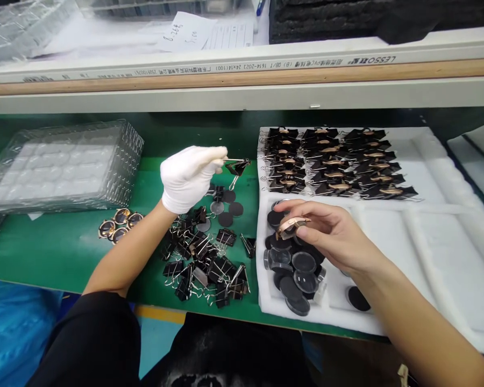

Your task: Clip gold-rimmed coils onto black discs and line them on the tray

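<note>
My left hand (pixel 187 176), in a white glove, is raised above the green bench and pinches a black binder clip (pixel 237 166) by its wire handles. My bare right hand (pixel 326 231) hovers over the white foam tray (pixel 391 236) and grips a small rose-gold round frame (pixel 291 226) between thumb and fingers. Under it lies a heap of black discs (pixel 294 271). A pile of loose binder clips (pixel 204 258) sits on the bench below my left hand. Rows of clipped parts (pixel 334 164) fill the tray's far section.
A stack of clear plastic blister trays (pixel 64 166) stands at the left. Several rose-gold rings (pixel 119 223) lie beside it on the green bench (pixel 44 247). A few loose black discs (pixel 228 207) lie near the clips. A shelf edge (pixel 242 80) runs overhead.
</note>
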Available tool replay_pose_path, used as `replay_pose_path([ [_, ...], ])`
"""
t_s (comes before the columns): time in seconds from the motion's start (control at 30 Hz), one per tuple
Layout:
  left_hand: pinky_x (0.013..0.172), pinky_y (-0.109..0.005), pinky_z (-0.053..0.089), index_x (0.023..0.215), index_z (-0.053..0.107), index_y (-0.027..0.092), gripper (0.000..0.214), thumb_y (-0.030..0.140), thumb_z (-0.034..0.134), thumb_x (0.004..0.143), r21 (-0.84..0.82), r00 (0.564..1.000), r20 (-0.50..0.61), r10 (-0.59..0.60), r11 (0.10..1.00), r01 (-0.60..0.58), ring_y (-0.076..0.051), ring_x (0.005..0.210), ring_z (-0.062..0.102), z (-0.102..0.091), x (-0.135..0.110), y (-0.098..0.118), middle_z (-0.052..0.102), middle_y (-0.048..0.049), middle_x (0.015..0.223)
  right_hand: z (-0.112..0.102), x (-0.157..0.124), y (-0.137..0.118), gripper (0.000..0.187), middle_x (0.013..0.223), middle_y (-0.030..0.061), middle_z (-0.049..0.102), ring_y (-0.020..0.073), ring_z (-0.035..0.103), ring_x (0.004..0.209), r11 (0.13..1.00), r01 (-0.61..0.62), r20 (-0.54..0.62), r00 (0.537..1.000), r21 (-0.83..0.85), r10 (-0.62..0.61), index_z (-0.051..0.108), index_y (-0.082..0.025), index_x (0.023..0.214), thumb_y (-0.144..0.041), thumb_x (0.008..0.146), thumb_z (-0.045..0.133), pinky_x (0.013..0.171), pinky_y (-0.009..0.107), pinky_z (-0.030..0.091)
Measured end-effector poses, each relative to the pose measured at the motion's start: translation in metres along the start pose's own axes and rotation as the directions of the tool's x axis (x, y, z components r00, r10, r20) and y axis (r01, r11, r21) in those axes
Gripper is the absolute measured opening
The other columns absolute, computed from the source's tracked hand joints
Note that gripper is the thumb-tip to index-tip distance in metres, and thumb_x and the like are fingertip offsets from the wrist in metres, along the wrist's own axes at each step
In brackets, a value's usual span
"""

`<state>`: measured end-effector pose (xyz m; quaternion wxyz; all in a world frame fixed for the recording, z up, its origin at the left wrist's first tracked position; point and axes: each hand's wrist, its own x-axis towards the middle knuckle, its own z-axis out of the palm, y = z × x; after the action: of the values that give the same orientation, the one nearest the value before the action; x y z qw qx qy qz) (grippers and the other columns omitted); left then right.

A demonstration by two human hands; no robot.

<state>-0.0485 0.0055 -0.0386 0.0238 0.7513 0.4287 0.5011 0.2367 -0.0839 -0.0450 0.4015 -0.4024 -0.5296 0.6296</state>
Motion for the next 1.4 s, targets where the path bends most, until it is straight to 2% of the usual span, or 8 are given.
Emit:
replay_pose_path([
  [0.23, 0.059, -0.023, 0.056, 0.097, 0.078, 0.020, 0.026, 0.041, 0.063, 0.098, -0.241, 0.911, 0.393, -0.122, 0.943, 0.230, -0.010, 0.056, 0.069, -0.005, -0.008, 0.055, 0.074, 0.0016, 0.069, 0.010, -0.004, -0.002, 0.011, 0.146, 0.0092, 0.062, 0.0253, 0.075, 0.097, 0.988, 0.114, 0.058, 0.992, -0.107, -0.108, 0.078, -0.028, 0.092, -0.035, 0.086, 0.082, 0.082, 0.041, 0.064],
  [0.33, 0.056, -0.021, 0.049, 0.079, 0.075, 0.021, 0.030, 0.037, 0.061, 0.099, -0.175, 0.894, 0.445, -0.049, 0.975, 0.140, -0.007, 0.051, 0.062, -0.010, -0.013, 0.071, 0.070, 0.0040, 0.062, 0.015, -0.003, 0.000, 0.009, 0.117, 0.0080, 0.074, 0.0218, 0.075, 0.087, 0.984, 0.149, 0.045, 0.988, -0.093, -0.145, 0.078, -0.027, 0.090, -0.030, 0.084, 0.084, 0.077, 0.038, 0.064],
  [0.5, 0.048, -0.027, 0.028, 0.054, 0.046, 0.020, 0.051, 0.045, 0.054, 0.097, -0.056, 0.805, 0.590, 0.067, 0.998, -0.042, -0.008, 0.044, 0.035, -0.013, -0.014, 0.069, 0.040, 0.0052, 0.045, 0.014, -0.001, 0.003, 0.007, 0.090, 0.0033, 0.073, 0.0176, 0.070, 0.078, 0.981, 0.174, 0.059, 0.984, -0.081, -0.170, 0.077, -0.026, 0.093, -0.025, 0.087, 0.081, 0.073, 0.033, 0.061],
  [0.6, 0.047, -0.028, 0.023, 0.054, 0.034, 0.021, 0.055, 0.059, 0.062, 0.084, -0.038, 0.703, 0.711, 0.003, 0.999, 0.034, -0.009, 0.045, 0.026, -0.013, -0.013, 0.068, 0.029, 0.0063, 0.046, 0.010, -0.001, 0.002, 0.009, 0.093, 0.0023, 0.072, 0.0167, 0.068, 0.080, 0.971, 0.202, 0.109, 0.976, -0.129, -0.188, 0.078, -0.028, 0.096, -0.023, 0.089, 0.078, 0.074, 0.032, 0.058],
  [0.87, 0.049, -0.027, 0.022, 0.055, 0.031, 0.020, 0.057, 0.058, 0.061, 0.084, 0.051, 0.590, 0.789, -0.171, 0.975, 0.215, -0.008, 0.048, 0.025, -0.006, -0.019, 0.075, 0.027, 0.0069, 0.047, 0.006, -0.002, 0.001, 0.014, 0.092, 0.0023, 0.068, 0.0169, 0.064, 0.084, 0.889, 0.307, 0.158, 0.950, -0.340, -0.268, 0.077, -0.028, 0.100, -0.018, 0.090, 0.076, 0.076, 0.031, 0.053],
  [1.07, 0.051, -0.024, 0.027, 0.060, 0.038, 0.019, 0.048, 0.050, 0.056, 0.092, -0.054, 0.626, 0.755, -0.196, 0.933, 0.356, -0.007, 0.052, 0.031, -0.010, -0.013, 0.072, 0.037, 0.0071, 0.052, 0.011, -0.001, -0.001, 0.011, 0.104, 0.0017, 0.070, 0.0158, 0.068, 0.091, 0.988, 0.127, -0.105, 0.988, 0.092, -0.117, 0.077, -0.030, 0.094, -0.028, 0.086, 0.083, 0.080, 0.028, 0.058],
  [1.17, 0.051, -0.023, 0.030, 0.064, 0.042, 0.019, 0.044, 0.047, 0.057, 0.093, -0.119, 0.654, 0.727, -0.208, 0.900, 0.420, -0.006, 0.054, 0.034, -0.012, -0.011, 0.075, 0.041, 0.0073, 0.056, 0.019, 0.004, -0.006, 0.017, 0.096, -0.0018, 0.072, 0.0124, 0.068, 0.085, 0.903, 0.004, -0.240, 0.965, 0.430, 0.109, 0.075, -0.031, 0.096, -0.037, 0.084, 0.085, 0.078, 0.023, 0.059],
  [1.4, 0.052, -0.023, 0.031, 0.062, 0.045, 0.018, 0.040, 0.039, 0.055, 0.094, -0.155, 0.677, 0.686, -0.265, 0.857, 0.492, -0.007, 0.054, 0.038, -0.005, -0.019, 0.083, 0.040, 0.0065, 0.057, 0.038, 0.011, -0.007, 0.019, 0.104, -0.0027, 0.072, 0.0102, 0.065, 0.090, 0.823, -0.029, -0.219, 0.958, 0.568, 0.186, 0.076, -0.028, 0.097, -0.038, 0.084, 0.086, 0.079, 0.021, 0.059],
])
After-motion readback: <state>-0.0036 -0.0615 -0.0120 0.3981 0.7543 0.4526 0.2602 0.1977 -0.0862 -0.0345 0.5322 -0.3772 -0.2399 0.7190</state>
